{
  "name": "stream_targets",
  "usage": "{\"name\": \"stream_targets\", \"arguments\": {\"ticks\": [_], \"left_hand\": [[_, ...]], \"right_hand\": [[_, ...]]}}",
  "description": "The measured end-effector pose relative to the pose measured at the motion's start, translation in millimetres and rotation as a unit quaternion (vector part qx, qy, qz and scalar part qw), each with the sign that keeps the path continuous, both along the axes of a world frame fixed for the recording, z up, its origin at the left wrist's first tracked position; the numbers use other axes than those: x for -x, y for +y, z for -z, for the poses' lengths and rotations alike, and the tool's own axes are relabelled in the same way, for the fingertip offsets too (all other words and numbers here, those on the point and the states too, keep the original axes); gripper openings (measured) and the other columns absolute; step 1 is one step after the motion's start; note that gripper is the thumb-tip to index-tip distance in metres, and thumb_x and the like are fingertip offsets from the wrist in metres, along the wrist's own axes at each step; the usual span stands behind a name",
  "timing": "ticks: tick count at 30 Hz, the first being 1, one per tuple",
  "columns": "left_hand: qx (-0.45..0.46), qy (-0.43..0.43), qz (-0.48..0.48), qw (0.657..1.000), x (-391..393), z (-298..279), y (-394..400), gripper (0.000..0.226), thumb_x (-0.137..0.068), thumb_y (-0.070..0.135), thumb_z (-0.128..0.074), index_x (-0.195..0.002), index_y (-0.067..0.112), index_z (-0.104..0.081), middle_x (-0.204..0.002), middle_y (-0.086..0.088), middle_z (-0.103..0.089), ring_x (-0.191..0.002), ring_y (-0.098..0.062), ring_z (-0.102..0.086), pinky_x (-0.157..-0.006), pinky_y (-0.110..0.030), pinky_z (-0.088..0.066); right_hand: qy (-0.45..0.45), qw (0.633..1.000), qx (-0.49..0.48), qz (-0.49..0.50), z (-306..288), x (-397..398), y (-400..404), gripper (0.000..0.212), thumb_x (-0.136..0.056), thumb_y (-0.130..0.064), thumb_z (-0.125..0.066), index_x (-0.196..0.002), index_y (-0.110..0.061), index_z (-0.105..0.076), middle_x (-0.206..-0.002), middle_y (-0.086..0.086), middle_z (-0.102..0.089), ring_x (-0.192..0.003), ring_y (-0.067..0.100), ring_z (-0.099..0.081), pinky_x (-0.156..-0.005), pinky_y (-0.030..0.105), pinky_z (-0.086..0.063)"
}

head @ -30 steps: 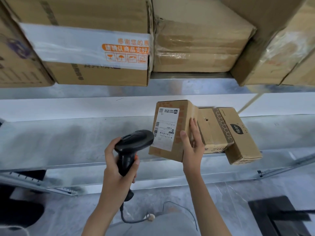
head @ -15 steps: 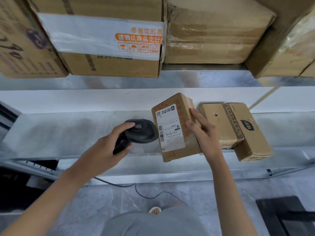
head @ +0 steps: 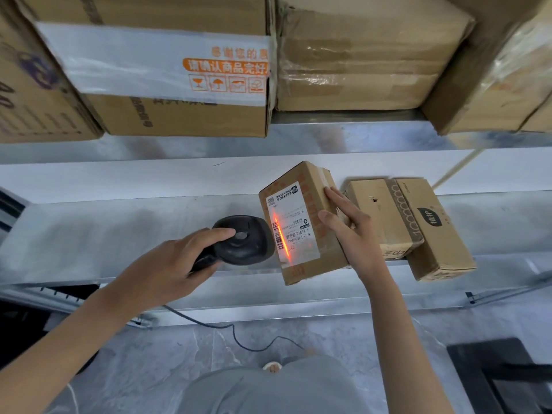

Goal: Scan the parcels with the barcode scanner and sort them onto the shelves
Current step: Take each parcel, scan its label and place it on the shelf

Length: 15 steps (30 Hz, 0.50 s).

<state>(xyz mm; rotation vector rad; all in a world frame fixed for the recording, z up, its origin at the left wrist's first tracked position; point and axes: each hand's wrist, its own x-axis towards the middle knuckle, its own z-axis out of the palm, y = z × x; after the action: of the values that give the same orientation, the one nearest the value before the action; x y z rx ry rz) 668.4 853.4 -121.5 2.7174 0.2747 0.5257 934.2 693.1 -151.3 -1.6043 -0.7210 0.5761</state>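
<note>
Parcel [head: 301,225], right hand [head: 352,234] gripping it, shows its barcode label [head: 291,227] to the scanner [head: 242,240] clasped in the left hand [head: 167,264].

Matt brown cardboard parcel [head: 301,222] with smooth white paper label [head: 291,225]; matt black plastic scanner [head: 242,240]; shiny metal shelf [head: 104,234].

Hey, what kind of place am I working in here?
Probably a parcel depot or stockroom: brown cardboard cartons line a grey metal shelf, and a black handheld barcode scanner shines red on a small labelled cardboard parcel.
</note>
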Motion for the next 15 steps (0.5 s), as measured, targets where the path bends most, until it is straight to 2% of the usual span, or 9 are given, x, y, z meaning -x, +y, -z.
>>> {"name": "stream_targets", "arguments": {"ticks": [3, 6, 8, 10, 13, 15], "left_hand": [[-0.026, -0.002, 0.004, 1.000, -2, -1, 2, 0.068, -0.072, 0.007, -0.072, -0.134, 0.012, -0.044, -0.110, 0.004, -0.048, -0.082, -0.016, -0.052, -0.058, 0.012, -0.024], [-0.032, -0.002, 0.010, 0.999, -2, 1, 6, 0.067, -0.072, 0.008, -0.073, -0.133, 0.011, -0.046, -0.099, 0.008, -0.062, -0.080, -0.016, -0.053, -0.061, 0.008, -0.031], [-0.042, 0.002, 0.011, 0.999, -1, 3, 7, 0.068, -0.072, 0.009, -0.073, -0.134, 0.012, -0.046, -0.094, -0.002, -0.073, -0.081, -0.016, -0.055, -0.063, -0.004, -0.039], [-0.047, -0.001, 0.011, 0.999, 0, 4, 9, 0.068, -0.071, 0.009, -0.073, -0.134, 0.012, -0.046, -0.093, -0.007, -0.075, -0.082, -0.016, -0.056, -0.065, -0.010, -0.040], [-0.048, -0.017, 0.018, 0.999, 1, 3, 12, 0.059, -0.079, 0.017, -0.070, -0.134, 0.014, -0.047, -0.096, 0.001, -0.071, -0.075, -0.017, -0.059, -0.060, -0.015, -0.045], [-0.055, -0.022, 0.027, 0.998, 1, 0, 15, 0.052, -0.085, 0.029, -0.057, -0.134, 0.016, -0.046, -0.104, 0.009, -0.060, -0.065, -0.017, -0.061, -0.055, -0.020, -0.048]], "right_hand": [[-0.017, 1.000, 0.006, -0.004, 1, -2, 2, 0.046, -0.094, -0.023, -0.068, -0.139, -0.026, -0.059, -0.148, -0.014, -0.050, -0.111, -0.023, -0.049, -0.082, 0.005, -0.048], [-0.022, 1.000, 0.008, 0.000, 1, -4, 2, 0.046, -0.093, -0.022, -0.068, -0.138, -0.025, -0.060, -0.147, -0.013, -0.051, -0.112, -0.022, -0.048, -0.081, 0.003, -0.045], [-0.019, 1.000, 0.007, 0.001, 0, -5, 1, 0.045, -0.093, -0.021, -0.068, -0.138, -0.025, -0.060, -0.147, -0.012, -0.052, -0.116, -0.016, -0.049, -0.080, 0.004, -0.046], [-0.020, 1.000, 0.007, 0.001, 0, -5, 1, 0.045, -0.093, -0.020, -0.068, -0.138, -0.025, -0.060, -0.147, -0.010, -0.052, -0.114, -0.016, -0.051, -0.080, 0.004, -0.045], [-0.024, 1.000, 0.008, -0.001, 1, -5, 2, 0.046, -0.092, -0.019, -0.069, -0.138, -0.022, -0.060, -0.146, -0.012, -0.050, -0.109, -0.028, -0.047, -0.079, 0.000, -0.043], [-0.025, 1.000, 0.009, -0.003, 1, -5, 2, 0.046, -0.092, -0.019, -0.069, -0.138, -0.022, -0.060, -0.146, -0.013, -0.049, -0.108, -0.031, -0.045, -0.079, -0.001, -0.043]]}}
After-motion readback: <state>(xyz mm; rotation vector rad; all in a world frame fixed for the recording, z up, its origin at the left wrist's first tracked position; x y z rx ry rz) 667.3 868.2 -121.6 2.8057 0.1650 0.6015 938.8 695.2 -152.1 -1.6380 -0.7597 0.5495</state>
